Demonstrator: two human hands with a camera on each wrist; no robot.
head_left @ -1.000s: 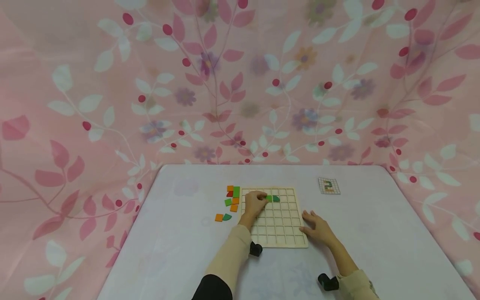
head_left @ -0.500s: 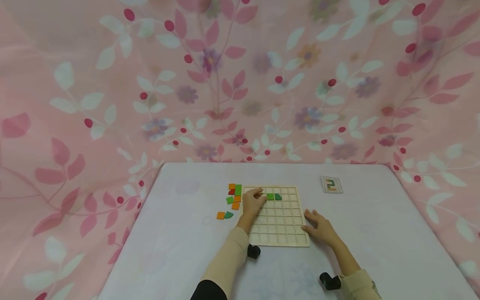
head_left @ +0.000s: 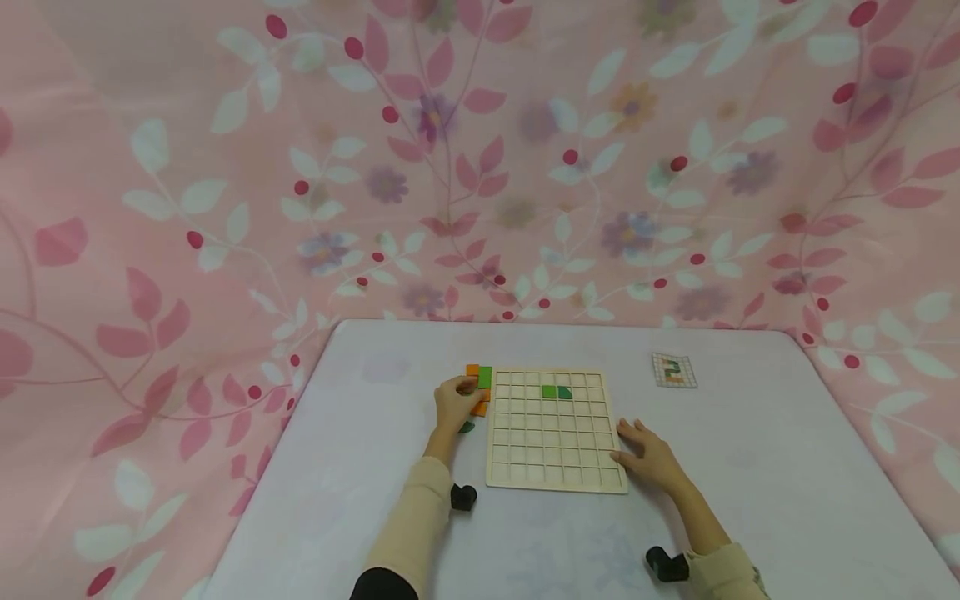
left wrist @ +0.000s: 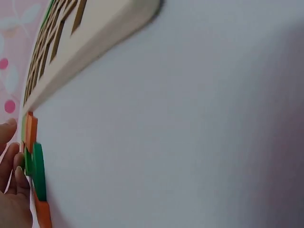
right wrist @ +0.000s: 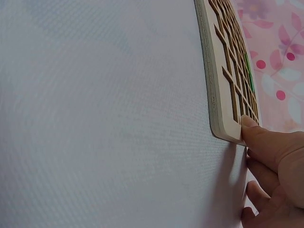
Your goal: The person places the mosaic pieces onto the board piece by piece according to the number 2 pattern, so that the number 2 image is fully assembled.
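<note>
Hand (L) (head_left: 452, 404) nr orange tiles (head_left: 479, 409)

- Left arm (head_left: 408, 523) reaches forward from the bottom edge of the head view, slanting towards the middle.
- Left wrist (head_left: 441, 446) lines up with the forearm.
- Left hand (head_left: 452, 404) is back-up, fingers bent; whether thumb and fingertips meet cannot be told.
- Right arm (head_left: 700, 518) slants inward from lower right, bare near the wrist.
- Right hand (head_left: 648, 457) is also back-up, fingers loosely bent and relaxed, thumb stretched out apart from them.
- Both hands are well apart, the left reaching farther forward than the right.
</note>
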